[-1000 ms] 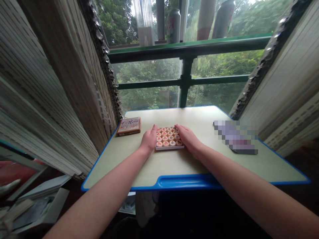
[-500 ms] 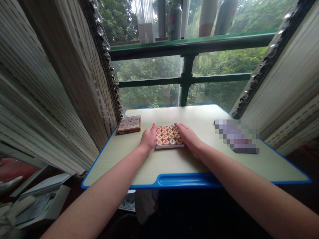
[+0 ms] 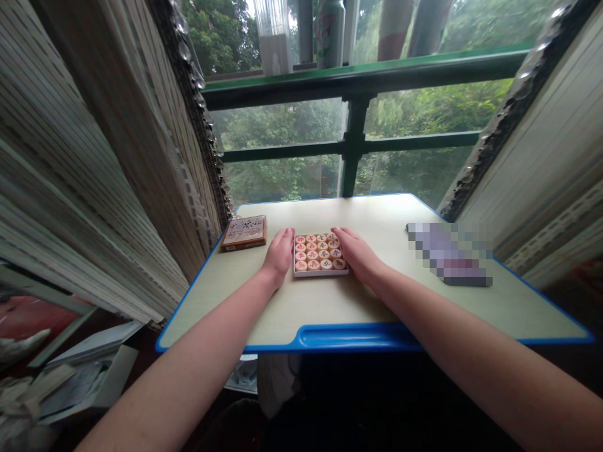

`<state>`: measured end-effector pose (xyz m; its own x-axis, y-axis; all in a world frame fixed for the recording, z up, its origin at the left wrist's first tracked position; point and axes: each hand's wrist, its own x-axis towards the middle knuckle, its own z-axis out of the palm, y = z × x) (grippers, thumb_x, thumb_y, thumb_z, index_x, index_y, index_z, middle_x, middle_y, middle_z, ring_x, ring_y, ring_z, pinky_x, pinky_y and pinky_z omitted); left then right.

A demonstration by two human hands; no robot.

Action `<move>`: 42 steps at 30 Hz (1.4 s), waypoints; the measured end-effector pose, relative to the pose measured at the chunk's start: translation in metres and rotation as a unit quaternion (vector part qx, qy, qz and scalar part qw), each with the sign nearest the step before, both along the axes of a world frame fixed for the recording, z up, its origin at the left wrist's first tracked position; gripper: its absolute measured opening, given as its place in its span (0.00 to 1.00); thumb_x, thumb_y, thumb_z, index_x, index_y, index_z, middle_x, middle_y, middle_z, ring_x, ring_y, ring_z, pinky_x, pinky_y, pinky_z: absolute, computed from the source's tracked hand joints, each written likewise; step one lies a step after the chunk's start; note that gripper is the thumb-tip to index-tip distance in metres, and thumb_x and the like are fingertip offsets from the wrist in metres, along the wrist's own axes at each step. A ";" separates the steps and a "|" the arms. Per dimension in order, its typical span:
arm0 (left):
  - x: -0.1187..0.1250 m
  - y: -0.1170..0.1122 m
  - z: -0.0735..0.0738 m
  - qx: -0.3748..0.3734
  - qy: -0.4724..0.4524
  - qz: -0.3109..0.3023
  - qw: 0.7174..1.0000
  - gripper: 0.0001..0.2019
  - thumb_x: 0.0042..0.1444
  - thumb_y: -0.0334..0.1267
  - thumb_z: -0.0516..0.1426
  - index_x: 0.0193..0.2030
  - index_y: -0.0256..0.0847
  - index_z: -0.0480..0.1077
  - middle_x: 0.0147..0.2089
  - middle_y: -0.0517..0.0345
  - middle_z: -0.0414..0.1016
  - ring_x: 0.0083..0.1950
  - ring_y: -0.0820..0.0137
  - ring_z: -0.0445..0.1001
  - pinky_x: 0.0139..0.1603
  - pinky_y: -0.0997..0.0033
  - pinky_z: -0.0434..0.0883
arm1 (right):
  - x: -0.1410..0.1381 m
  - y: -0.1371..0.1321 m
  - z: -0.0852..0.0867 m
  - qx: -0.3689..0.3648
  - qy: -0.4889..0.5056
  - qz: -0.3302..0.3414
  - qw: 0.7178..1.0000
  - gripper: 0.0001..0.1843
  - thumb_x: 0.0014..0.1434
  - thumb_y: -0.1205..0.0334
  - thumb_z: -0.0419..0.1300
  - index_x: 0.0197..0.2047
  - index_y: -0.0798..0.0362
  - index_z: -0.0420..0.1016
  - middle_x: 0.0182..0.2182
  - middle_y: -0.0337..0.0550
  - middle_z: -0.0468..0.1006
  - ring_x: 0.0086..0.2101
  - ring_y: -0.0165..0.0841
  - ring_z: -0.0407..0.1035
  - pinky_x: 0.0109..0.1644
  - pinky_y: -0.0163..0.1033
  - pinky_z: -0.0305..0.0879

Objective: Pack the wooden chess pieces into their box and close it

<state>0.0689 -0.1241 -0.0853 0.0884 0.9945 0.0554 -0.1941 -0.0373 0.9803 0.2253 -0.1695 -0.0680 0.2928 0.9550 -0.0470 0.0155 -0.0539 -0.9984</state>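
Note:
A shallow white box [image 3: 320,274] lies on the table, filled with rows of round wooden Chinese chess pieces [image 3: 324,255] marked in red and black characters. My left hand [image 3: 279,252] stands on edge along the box's left side, fingers stretched forward, with a narrow gap by the box. Along the right side, my right hand [image 3: 358,252] lies close against the box, its fingers extended and its thumb side near the far right corner. Neither hand is wrapped round anything. The outer fingers of both hands are partly hidden.
The pale table [image 3: 377,213] has a blue rim and a front groove [image 3: 353,338]. A patterned brown carton [image 3: 244,233] sits at the left. Something blurred by pixels [image 3: 447,254] lies at the right. Cans [image 3: 330,34] stand on the window ledge; curtains hang on both sides.
My left hand has shifted slightly left, away from the box, so its left edge shows more. The right hand stays nearly in place. The view has tilted a little.

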 end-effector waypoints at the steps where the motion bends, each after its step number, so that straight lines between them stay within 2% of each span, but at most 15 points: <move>1: 0.000 -0.002 0.003 -0.012 -0.021 -0.007 1.000 0.10 0.61 0.40 0.49 0.39 0.38 0.68 0.48 0.49 0.74 0.59 0.67 0.68 0.60 0.68 0.64 | 0.000 0.001 0.000 0.000 0.019 0.002 1.000 0.17 0.54 0.52 0.54 0.43 0.51 0.73 0.41 0.44 0.78 0.45 0.38 0.71 0.50 0.44 0.67; 5: 0.000 -0.004 0.008 -0.031 -0.061 -0.026 0.997 0.08 0.61 0.37 0.49 0.41 0.38 0.67 0.51 0.49 0.73 0.60 0.68 0.66 0.62 0.68 0.62 | 0.002 0.004 0.000 -0.006 0.083 0.000 0.997 0.17 0.54 0.54 0.55 0.45 0.52 0.71 0.39 0.44 0.79 0.40 0.36 0.72 0.48 0.43 0.69; 9: -0.001 0.000 0.005 -0.026 -0.012 -0.025 0.999 0.09 0.57 0.34 0.51 0.44 0.38 0.67 0.51 0.49 0.73 0.57 0.67 0.69 0.61 0.66 0.64 | 0.002 0.005 0.000 -0.010 0.092 -0.003 0.996 0.18 0.55 0.55 0.55 0.47 0.52 0.71 0.40 0.44 0.79 0.39 0.36 0.73 0.47 0.43 0.69; 11: -0.003 0.001 0.005 -0.012 0.059 -0.002 0.998 0.11 0.54 0.32 0.51 0.43 0.37 0.69 0.49 0.49 0.74 0.55 0.65 0.71 0.59 0.63 0.65 | 0.002 0.004 0.000 -0.009 0.076 0.001 0.997 0.19 0.55 0.54 0.54 0.48 0.52 0.71 0.42 0.46 0.78 0.40 0.37 0.73 0.48 0.44 0.69; 13: -0.007 0.000 0.007 0.054 0.164 0.040 0.984 0.11 0.51 0.31 0.51 0.37 0.37 0.72 0.48 0.49 0.75 0.55 0.63 0.71 0.61 0.60 0.64 | 0.002 0.001 0.002 0.004 0.032 0.001 0.999 0.20 0.56 0.52 0.53 0.48 0.52 0.72 0.45 0.47 0.78 0.44 0.38 0.71 0.51 0.45 0.67; 16: -0.016 -0.005 0.012 0.186 0.305 0.095 0.929 0.11 0.48 0.30 0.50 0.27 0.39 0.75 0.46 0.51 0.77 0.53 0.63 0.71 0.62 0.61 0.63 | 0.002 -0.005 0.007 0.063 -0.099 0.007 0.993 0.21 0.59 0.51 0.48 0.46 0.51 0.76 0.52 0.47 0.74 0.52 0.39 0.66 0.58 0.47 0.59; 18: -0.021 -0.009 0.015 0.229 0.355 0.105 0.900 0.13 0.46 0.30 0.50 0.23 0.40 0.75 0.42 0.54 0.78 0.49 0.64 0.73 0.58 0.63 0.66 | 0.001 -0.009 0.012 0.127 -0.230 0.036 0.964 0.21 0.61 0.52 0.47 0.43 0.51 0.78 0.55 0.46 0.71 0.57 0.39 0.60 0.63 0.47 0.52; 21: -0.027 -0.012 0.017 0.261 0.408 0.094 0.870 0.14 0.45 0.30 0.50 0.21 0.41 0.76 0.38 0.54 0.78 0.44 0.64 0.75 0.55 0.64 0.69 | -0.002 -0.014 0.017 0.207 -0.423 0.110 0.875 0.18 0.62 0.54 0.49 0.39 0.49 0.80 0.57 0.44 0.70 0.61 0.41 0.53 0.66 0.49 0.44; 22: -0.028 -0.012 0.017 0.271 0.421 0.088 0.861 0.14 0.45 0.30 0.50 0.21 0.40 0.77 0.38 0.53 0.78 0.44 0.64 0.75 0.54 0.64 0.69 | -0.003 -0.016 0.019 0.217 -0.467 0.130 0.847 0.18 0.62 0.55 0.50 0.40 0.49 0.80 0.57 0.44 0.69 0.61 0.41 0.51 0.66 0.50 0.44; 24: -0.029 -0.011 0.016 0.286 0.438 0.078 0.849 0.14 0.45 0.30 0.49 0.22 0.39 0.77 0.38 0.52 0.78 0.43 0.63 0.75 0.54 0.64 0.69 | -0.006 -0.018 0.020 0.209 -0.521 0.152 0.814 0.18 0.62 0.56 0.50 0.43 0.48 0.80 0.59 0.43 0.68 0.61 0.43 0.50 0.65 0.51 0.46; 30: -0.027 -0.006 0.014 0.293 0.444 0.085 0.842 0.16 0.46 0.28 0.49 0.28 0.39 0.79 0.41 0.51 0.78 0.45 0.64 0.75 0.55 0.65 0.69 | -0.010 -0.024 0.019 0.153 -0.574 0.155 0.789 0.20 0.64 0.55 0.46 0.51 0.46 0.76 0.61 0.41 0.65 0.60 0.45 0.51 0.63 0.53 0.48; 37: -0.026 -0.001 0.012 0.287 0.461 0.051 0.838 0.16 0.48 0.30 0.50 0.31 0.41 0.80 0.45 0.52 0.77 0.48 0.64 0.74 0.58 0.64 0.68 | -0.015 -0.025 0.015 0.151 -0.595 0.166 0.772 0.20 0.64 0.52 0.46 0.49 0.42 0.77 0.61 0.38 0.64 0.61 0.47 0.49 0.62 0.54 0.47; 42: -0.026 0.000 0.011 0.290 0.460 0.051 0.838 0.16 0.48 0.29 0.50 0.31 0.41 0.80 0.45 0.53 0.77 0.48 0.64 0.74 0.59 0.63 0.67 | -0.015 -0.025 0.013 0.156 -0.594 0.176 0.770 0.21 0.64 0.51 0.46 0.50 0.42 0.77 0.61 0.38 0.65 0.60 0.48 0.50 0.61 0.54 0.47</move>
<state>0.0425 -0.1239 -0.0745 0.2749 0.8292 0.4867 0.6661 -0.5293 0.5256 0.2102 -0.1943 -0.0548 -0.3266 0.8955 0.3025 0.8857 0.4016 -0.2327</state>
